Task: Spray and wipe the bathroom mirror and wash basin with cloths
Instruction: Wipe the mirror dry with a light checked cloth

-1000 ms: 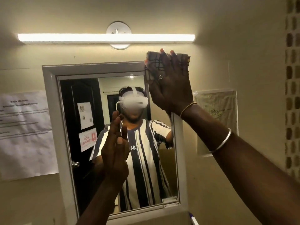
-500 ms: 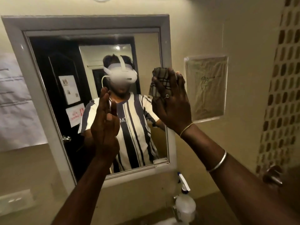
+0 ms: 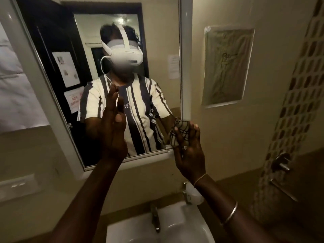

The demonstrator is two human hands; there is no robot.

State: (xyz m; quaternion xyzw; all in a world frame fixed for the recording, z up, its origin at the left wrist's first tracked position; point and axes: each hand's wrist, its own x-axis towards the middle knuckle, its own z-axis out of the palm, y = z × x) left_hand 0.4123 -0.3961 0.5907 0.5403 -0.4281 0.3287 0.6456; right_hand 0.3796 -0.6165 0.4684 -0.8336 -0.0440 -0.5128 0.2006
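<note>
The white-framed mirror (image 3: 185, 67) hangs on the wall in front of me and reflects a person in a striped shirt. My right hand (image 3: 190, 153) presses a checked cloth (image 3: 180, 132) against the mirror's lower right corner. Raised flat in front of the glass, fingers together, my left hand (image 3: 112, 127) holds nothing. The white wash basin (image 3: 177, 223) with its metal tap (image 3: 156, 218) sits below. A white spray bottle (image 3: 193, 193) stands on the basin's back right, partly hidden behind my right wrist.
A plastic-covered drawing (image 3: 226, 67) is stuck on the wall right of the mirror. Paper notices (image 3: 14, 95) hang to its left above a switch plate (image 3: 17, 183). A tiled strip (image 3: 289, 106) and a metal wall valve (image 3: 282, 163) are on the right.
My right hand has slid the cloth down the mirror's right edge from the top corner to the bottom corner. The view has dropped, bringing basin and tap into sight.
</note>
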